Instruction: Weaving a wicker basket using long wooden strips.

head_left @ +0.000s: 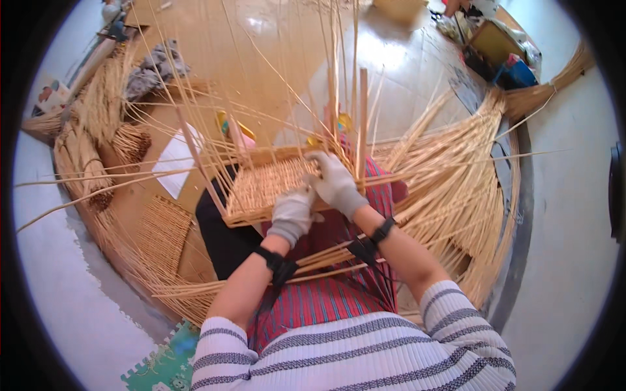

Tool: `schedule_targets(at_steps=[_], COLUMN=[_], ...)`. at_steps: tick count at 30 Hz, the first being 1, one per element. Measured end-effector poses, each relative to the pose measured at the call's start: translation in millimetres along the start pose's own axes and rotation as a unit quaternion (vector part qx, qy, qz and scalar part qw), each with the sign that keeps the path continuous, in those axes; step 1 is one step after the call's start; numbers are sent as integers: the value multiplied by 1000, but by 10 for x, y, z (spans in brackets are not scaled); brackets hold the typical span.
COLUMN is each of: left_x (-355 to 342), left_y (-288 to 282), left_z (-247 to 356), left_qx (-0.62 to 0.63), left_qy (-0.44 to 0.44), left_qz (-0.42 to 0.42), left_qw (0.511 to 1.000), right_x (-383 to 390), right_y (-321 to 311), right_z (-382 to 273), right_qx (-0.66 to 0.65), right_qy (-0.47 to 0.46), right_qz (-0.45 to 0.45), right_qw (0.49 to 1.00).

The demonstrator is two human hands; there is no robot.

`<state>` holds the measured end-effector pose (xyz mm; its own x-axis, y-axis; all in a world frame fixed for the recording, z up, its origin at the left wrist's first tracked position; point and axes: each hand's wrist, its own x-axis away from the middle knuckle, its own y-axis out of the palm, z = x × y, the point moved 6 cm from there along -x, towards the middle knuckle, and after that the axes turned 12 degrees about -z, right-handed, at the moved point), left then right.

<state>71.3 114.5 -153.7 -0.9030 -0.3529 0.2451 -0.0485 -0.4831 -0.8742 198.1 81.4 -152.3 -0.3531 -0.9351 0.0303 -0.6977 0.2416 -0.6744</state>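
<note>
A shallow rectangular woven basket (pixel 267 182) of straw-coloured strands rests over my lap, with long loose strands and wooden stakes rising from its edges. My left hand (pixel 291 212), in a pale work glove, is closed on the basket's near rim. Close beside it, my right hand (pixel 334 181), also gloved, bends its fingers over the right end of the basket. The two hands touch or nearly touch, and any single strand between the right fingers is hidden. One wooden stake (pixel 362 120) stands upright at the far right corner; another stake (pixel 189 140) leans outward on the left.
A broad fan of loose straw strands (pixel 450 189) lies to my right. Straw bundles (pixel 98 140) are stacked on the left, near a white sheet (pixel 177 159) and a flat woven panel (pixel 163 231). Long strands stick out sideways from the basket. A green foam mat (pixel 163 365) lies at lower left.
</note>
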Motion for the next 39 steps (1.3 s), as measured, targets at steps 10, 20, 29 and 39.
schedule_targets(at_steps=[10,20,29,39], left_x=[992,978,942,991], left_y=[-83,-115,-47,83], left_z=[-1864,-1414,-1456,-1693], left_qx=[638,557,622,532], left_qy=[-50,-117,-101,-48], left_qz=[270,215,252,333], left_qw=[720,793,734,777], right_x=[674,1025,666,879], right_y=[-214,-299,1131,959], right_z=[-98,-862,-986,-1104], right_qx=[352,250,388,244], right_qy=[-47,-87,-118,-127], right_qz=[-66,94,-92,-129], right_qw=[932,960,909,953])
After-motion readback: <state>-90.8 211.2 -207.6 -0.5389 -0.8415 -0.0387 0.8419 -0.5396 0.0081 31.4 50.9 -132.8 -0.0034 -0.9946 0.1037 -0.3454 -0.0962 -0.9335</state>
